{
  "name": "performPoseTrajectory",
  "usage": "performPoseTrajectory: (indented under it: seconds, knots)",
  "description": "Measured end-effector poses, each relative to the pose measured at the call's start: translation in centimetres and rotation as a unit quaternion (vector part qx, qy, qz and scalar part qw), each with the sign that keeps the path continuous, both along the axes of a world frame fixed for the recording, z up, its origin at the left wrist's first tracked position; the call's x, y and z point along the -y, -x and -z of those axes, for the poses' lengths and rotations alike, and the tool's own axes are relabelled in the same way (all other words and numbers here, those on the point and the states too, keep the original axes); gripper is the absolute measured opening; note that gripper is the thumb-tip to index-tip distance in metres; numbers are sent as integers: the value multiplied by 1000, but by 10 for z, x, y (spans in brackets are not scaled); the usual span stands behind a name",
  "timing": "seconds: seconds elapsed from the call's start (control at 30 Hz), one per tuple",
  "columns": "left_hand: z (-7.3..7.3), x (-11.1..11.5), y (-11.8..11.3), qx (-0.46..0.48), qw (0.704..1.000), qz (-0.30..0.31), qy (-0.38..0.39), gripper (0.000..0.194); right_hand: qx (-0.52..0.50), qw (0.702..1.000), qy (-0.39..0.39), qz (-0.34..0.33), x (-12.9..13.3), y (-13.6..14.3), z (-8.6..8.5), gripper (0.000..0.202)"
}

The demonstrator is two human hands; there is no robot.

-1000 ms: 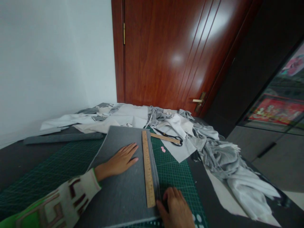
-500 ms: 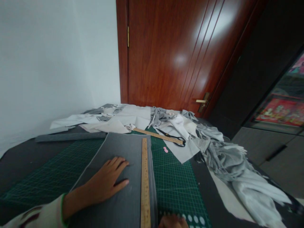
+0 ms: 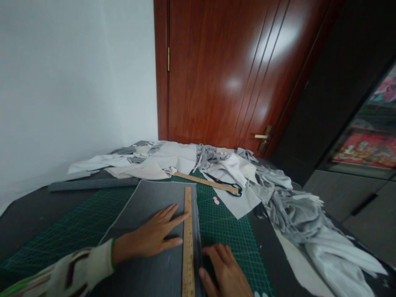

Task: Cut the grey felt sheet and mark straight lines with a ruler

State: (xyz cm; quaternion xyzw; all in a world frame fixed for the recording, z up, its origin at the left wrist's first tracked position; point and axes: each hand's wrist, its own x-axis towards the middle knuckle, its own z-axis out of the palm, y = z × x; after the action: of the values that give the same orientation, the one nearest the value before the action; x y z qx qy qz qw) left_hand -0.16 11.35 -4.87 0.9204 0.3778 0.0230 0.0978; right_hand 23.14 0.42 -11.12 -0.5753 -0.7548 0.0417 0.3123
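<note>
Right hand (image 3: 227,270) has risen, wrist cut off, its grip I cannot tell; left hand (image 3: 156,234), fingers apart, reaches the ruler (image 3: 188,264)

Nearer ruler (image 3: 187,251): lower end beyond my view. Right of it, right hand (image 3: 228,272) cut off below; grip unclear.

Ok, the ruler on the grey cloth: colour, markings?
The ruler is light tan with small darker markings; best seen in the head view.
</note>
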Motion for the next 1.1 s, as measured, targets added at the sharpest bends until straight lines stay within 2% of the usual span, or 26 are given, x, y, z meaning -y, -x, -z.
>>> performPoseTrajectory:
  seconds: [0.07,0.17,0.47,0.6,0.87,1.1]
  knots:
    - [8,-3,-5,4,1000,-3,-16,70,-4,999,-36,-7,-8,5,2,35]
    - [12,-4,-9,-7,1000,-9,-23,74,8,999,-51,-2,-15,11,8,37]
    - [11,-4,-23,33,999,29,-32,70,61,994,-76,55,-22,20,25,42]
    - [12,-5,-29,17,999,27,-42,76,61,993,-83,53,-23,22,28,43]
    - [16,-9,-31,40,996,21,-75,69,51,993,-101,46,-24,19,31,46]
    - [13,-13,-32,23,996,17,-90,67,56,993,-100,35,-26,15,34,49]
